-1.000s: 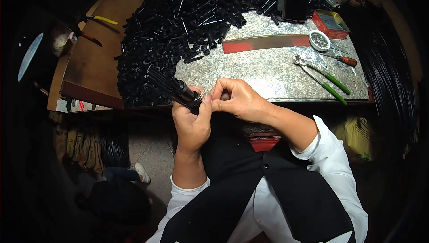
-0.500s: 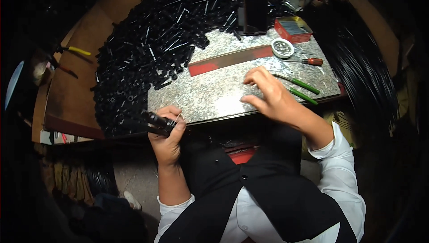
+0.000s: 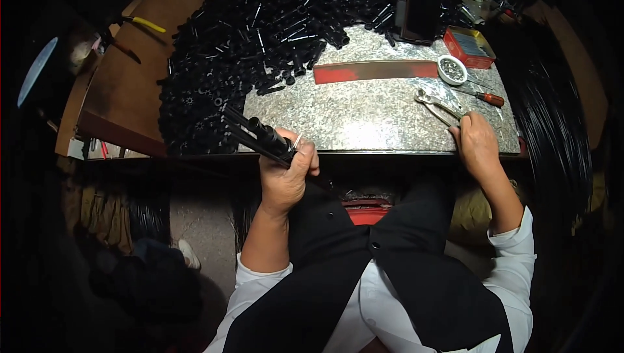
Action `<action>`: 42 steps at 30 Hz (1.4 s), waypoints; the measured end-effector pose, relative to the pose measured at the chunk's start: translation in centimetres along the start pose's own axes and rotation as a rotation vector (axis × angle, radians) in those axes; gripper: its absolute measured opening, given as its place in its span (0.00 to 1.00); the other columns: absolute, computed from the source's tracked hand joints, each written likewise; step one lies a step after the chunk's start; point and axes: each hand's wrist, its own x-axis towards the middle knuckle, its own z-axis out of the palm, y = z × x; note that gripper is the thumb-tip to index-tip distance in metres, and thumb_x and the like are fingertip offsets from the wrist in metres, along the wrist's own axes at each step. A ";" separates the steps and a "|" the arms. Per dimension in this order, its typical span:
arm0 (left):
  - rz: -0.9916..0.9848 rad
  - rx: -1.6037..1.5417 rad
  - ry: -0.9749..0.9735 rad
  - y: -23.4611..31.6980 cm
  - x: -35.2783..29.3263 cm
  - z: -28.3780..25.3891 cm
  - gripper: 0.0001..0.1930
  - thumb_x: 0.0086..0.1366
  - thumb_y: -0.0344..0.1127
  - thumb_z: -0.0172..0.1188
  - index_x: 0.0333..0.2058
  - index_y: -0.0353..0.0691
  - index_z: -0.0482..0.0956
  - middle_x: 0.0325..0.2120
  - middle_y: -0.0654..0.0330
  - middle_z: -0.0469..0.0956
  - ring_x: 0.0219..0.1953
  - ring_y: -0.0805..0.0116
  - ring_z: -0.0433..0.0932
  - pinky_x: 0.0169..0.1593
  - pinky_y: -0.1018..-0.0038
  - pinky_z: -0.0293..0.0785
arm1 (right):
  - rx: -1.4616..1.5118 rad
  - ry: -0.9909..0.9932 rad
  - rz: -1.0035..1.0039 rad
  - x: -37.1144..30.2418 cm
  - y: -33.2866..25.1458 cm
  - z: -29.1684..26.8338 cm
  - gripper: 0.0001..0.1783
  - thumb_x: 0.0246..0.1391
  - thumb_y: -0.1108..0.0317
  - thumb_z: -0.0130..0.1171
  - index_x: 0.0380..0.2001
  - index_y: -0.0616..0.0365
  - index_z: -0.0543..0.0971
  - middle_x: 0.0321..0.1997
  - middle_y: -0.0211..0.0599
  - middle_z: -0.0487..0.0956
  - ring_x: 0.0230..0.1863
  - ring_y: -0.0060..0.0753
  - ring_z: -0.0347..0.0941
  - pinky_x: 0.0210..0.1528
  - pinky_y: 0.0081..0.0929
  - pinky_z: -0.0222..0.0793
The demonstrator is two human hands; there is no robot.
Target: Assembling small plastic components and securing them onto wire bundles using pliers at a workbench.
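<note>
My left hand (image 3: 283, 174) is closed around a black tubular assembly (image 3: 263, 137) of long thin pieces, resembling a folded umbrella frame. It is held tilted just in front of the table's near edge. A thin pale wire or pin (image 3: 297, 140) stands up by the thumb. My right hand (image 3: 478, 142) is wrapped round the handles of metal pincers (image 3: 429, 101) at the right of the stone top. Their jaws point away to the left, and the hand covers most of the green handles.
A large heap of black tubes and metal rods (image 3: 260, 35) fills the table's left and back. On the stone top (image 3: 351, 116) lie a red-and-brown bar (image 3: 377, 71), a white bowl of small metal bits (image 3: 452, 70), a screwdriver (image 3: 487, 98), a red tin (image 3: 469, 48) and a phone (image 3: 422, 9).
My right hand has moved right and nearer, from above the stone top onto the pincers, and closed on them. My left hand still holds the black assembly; the whole view has shifted.
</note>
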 end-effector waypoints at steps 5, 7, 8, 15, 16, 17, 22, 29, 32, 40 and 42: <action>0.132 0.085 -0.156 -0.7 0.0 0.1 0.08 0.64 0.27 0.55 0.32 0.39 0.63 0.26 0.52 0.76 0.32 0.62 0.78 0.41 0.67 0.75 | 0.360 0.120 0.071 0.2 -1.5 -1.3 0.10 0.57 0.67 0.54 0.29 0.63 0.67 0.30 0.47 0.71 0.30 0.54 0.69 0.32 0.40 0.64; 0.084 0.053 -0.195 -0.4 -0.1 0.4 0.09 0.63 0.26 0.56 0.32 0.39 0.63 0.25 0.54 0.75 0.30 0.64 0.77 0.38 0.69 0.75 | 0.546 0.090 0.010 0.6 -2.5 -2.4 0.12 0.54 0.66 0.59 0.28 0.61 0.67 0.28 0.43 0.71 0.25 0.44 0.68 0.27 0.36 0.63; 0.043 0.019 -0.226 -0.3 -0.3 0.4 0.09 0.62 0.25 0.56 0.31 0.39 0.63 0.24 0.55 0.74 0.28 0.65 0.76 0.36 0.71 0.75 | 0.659 0.002 0.017 0.9 -3.2 -3.1 0.14 0.52 0.66 0.61 0.26 0.61 0.67 0.26 0.42 0.70 0.24 0.40 0.67 0.26 0.34 0.63; -0.003 -0.143 -0.228 -0.9 -0.3 -0.1 0.21 0.53 0.23 0.67 0.34 0.41 0.59 0.16 0.67 0.65 0.17 0.81 0.64 0.21 0.83 0.62 | 0.311 0.351 -0.409 3.5 -8.5 -7.0 0.18 0.42 0.64 0.66 0.27 0.60 0.68 0.42 0.45 0.71 0.42 0.43 0.70 0.43 0.40 0.67; -0.034 -0.141 -0.222 -0.7 -0.3 0.1 0.33 0.44 0.32 0.76 0.37 0.42 0.55 0.15 0.71 0.62 0.17 0.83 0.62 0.22 0.85 0.60 | 0.214 0.357 -0.385 3.4 -8.9 -6.8 0.18 0.44 0.60 0.64 0.32 0.60 0.70 0.51 0.45 0.69 0.54 0.47 0.66 0.60 0.52 0.56; -0.035 -0.140 -0.220 -0.6 -0.3 0.2 0.33 0.44 0.32 0.76 0.37 0.42 0.55 0.15 0.71 0.62 0.17 0.83 0.62 0.22 0.85 0.60 | 0.216 0.356 -0.385 3.5 -9.2 -6.7 0.18 0.44 0.60 0.64 0.32 0.60 0.70 0.51 0.45 0.69 0.54 0.47 0.66 0.60 0.52 0.56; -0.136 -0.104 -0.114 -0.5 -0.7 0.7 0.45 0.33 0.48 0.77 0.42 0.41 0.53 0.20 0.69 0.71 0.23 0.82 0.70 0.30 0.86 0.66 | -0.037 0.468 -0.456 3.6 -10.2 -6.7 0.16 0.52 0.59 0.55 0.35 0.61 0.73 0.58 0.41 0.66 0.65 0.46 0.57 0.68 0.60 0.37; -0.209 0.009 -0.054 -1.0 -1.0 -0.2 0.41 0.32 0.48 0.78 0.41 0.39 0.61 0.25 0.68 0.74 0.29 0.81 0.71 0.37 0.84 0.67 | 0.128 0.284 -0.467 2.7 -10.4 -7.0 0.10 0.45 0.71 0.56 0.30 0.65 0.72 0.48 0.47 0.70 0.50 0.46 0.67 0.56 0.49 0.58; -0.221 -0.005 -0.101 -0.9 -1.0 -0.6 0.38 0.32 0.47 0.78 0.39 0.38 0.66 0.26 0.70 0.70 0.28 0.82 0.68 0.34 0.85 0.64 | 0.237 0.181 -0.498 2.2 -10.3 -6.8 0.08 0.40 0.74 0.54 0.25 0.64 0.68 0.37 0.47 0.70 0.35 0.44 0.69 0.39 0.38 0.66; -0.187 -0.159 -0.412 -1.5 -0.2 -1.8 0.38 0.28 0.44 0.80 0.39 0.34 0.70 0.29 0.68 0.71 0.29 0.81 0.68 0.32 0.85 0.63 | 0.719 -0.211 -0.552 -0.2 -9.9 -5.6 0.11 0.48 0.72 0.59 0.32 0.62 0.69 0.24 0.42 0.73 0.22 0.45 0.72 0.22 0.30 0.67; -0.283 -0.119 -0.332 -0.8 -0.3 -0.9 0.37 0.27 0.42 0.80 0.38 0.34 0.72 0.28 0.67 0.72 0.28 0.81 0.68 0.31 0.83 0.64 | 1.187 -0.750 -0.261 -0.1 -10.2 -6.2 0.10 0.52 0.74 0.60 0.32 0.61 0.68 0.19 0.37 0.74 0.19 0.34 0.75 0.19 0.26 0.68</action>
